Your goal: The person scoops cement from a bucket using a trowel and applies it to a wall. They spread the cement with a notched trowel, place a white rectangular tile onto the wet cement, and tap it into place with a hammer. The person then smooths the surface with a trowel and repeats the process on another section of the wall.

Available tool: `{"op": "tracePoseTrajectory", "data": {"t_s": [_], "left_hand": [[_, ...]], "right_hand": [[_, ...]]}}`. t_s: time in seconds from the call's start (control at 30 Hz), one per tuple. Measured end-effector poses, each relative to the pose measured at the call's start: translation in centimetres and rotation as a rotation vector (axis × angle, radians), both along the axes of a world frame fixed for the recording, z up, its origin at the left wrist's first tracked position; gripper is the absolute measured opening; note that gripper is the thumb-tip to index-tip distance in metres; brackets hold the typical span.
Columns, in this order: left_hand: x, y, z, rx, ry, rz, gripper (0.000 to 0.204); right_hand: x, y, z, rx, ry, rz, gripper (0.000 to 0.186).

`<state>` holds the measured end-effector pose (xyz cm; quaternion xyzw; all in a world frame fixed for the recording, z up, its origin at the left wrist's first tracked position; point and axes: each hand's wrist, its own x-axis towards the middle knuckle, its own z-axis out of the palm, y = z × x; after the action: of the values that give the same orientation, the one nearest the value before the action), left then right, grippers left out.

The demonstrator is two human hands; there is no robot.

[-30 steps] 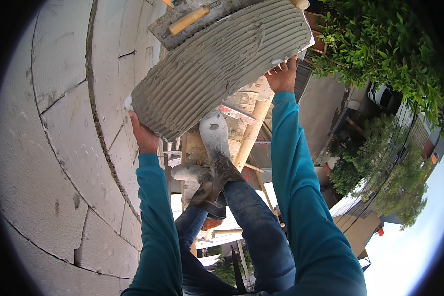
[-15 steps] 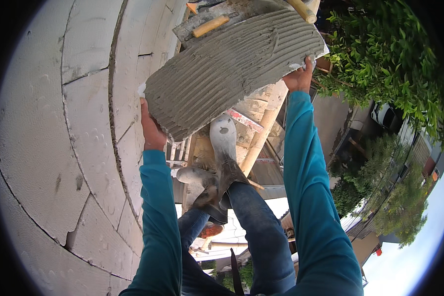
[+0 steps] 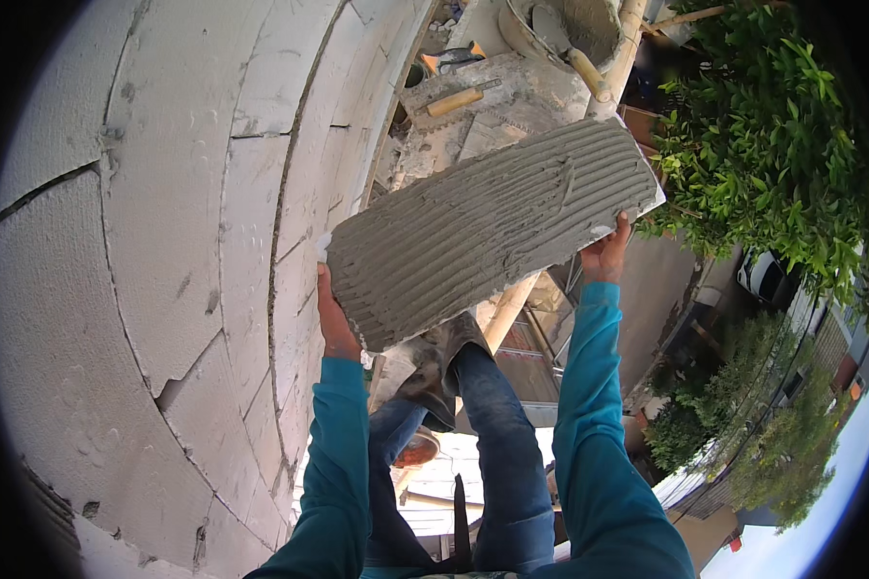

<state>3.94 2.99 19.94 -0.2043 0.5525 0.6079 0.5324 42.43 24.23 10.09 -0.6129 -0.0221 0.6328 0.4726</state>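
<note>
A long pale lightweight block (image 3: 492,227), its face coated in grey mortar combed into ridges, is held up in front of me at a tilt, its right end farther away. My left hand (image 3: 336,317) grips the near left end, with the fingers hidden behind the block. At the right end my right hand (image 3: 605,255) is closed round the lower edge, thumb on the mortared side. Beyond the block lies a notched trowel with a wooden handle (image 3: 454,101) on a mortar-smeared board (image 3: 536,92).
A pale block wall (image 3: 183,261) with open joints rises on my left. Farther off stands a mortar bucket (image 3: 613,29) with a wooden-handled trowel (image 3: 586,69) in it. Bamboo poles (image 3: 512,311) edge the scaffold on the right, beside leafy branches (image 3: 743,125) and a drop to the ground.
The block has come lower and rightward in the view with both hands still on it. The bucket and more of the board now show beyond it, and my boots are more covered.
</note>
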Motion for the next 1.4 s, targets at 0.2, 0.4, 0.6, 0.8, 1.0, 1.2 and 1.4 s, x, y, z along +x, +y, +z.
{"op": "tracePoseTrajectory", "data": {"t_s": [0.2,0.4,0.6,0.8,1.0,1.2,1.4], "left_hand": [[0.0,-9.5,12.2,-0.143,-0.018,0.023,0.061],[0.4,-17.0,30.6,-0.129,-0.042,0.178,0.061],[1.2,-23.9,43.2,-0.077,0.084,0.391,0.057],[-0.7,-23.8,48.1,0.174,0.151,0.622,0.052],[-4.7,-19.4,51.1,0.261,0.293,0.661,0.041],[-8.2,-15.6,53.5,0.077,1.139,0.154,0.036],[-11.2,-14.7,53.8,-0.187,1.539,-0.121,0.037]], "right_hand": [[-1.6,-8.9,15.9,-0.037,-0.035,0.066,0.066],[-5.0,-14.3,30.7,-0.011,-0.024,0.129,0.058],[-11.2,-13.1,42.6,0.130,0.058,0.320,0.053],[-23.9,-5.6,55.1,0.368,0.004,0.455,0.042],[-36.5,3.0,61.6,0.567,-0.059,0.567,0.057],[-45.3,10.6,63.2,0.615,-0.388,0.590,0.088],[-50.1,7.9,69.5,0.371,-0.908,0.680,0.094]]}}
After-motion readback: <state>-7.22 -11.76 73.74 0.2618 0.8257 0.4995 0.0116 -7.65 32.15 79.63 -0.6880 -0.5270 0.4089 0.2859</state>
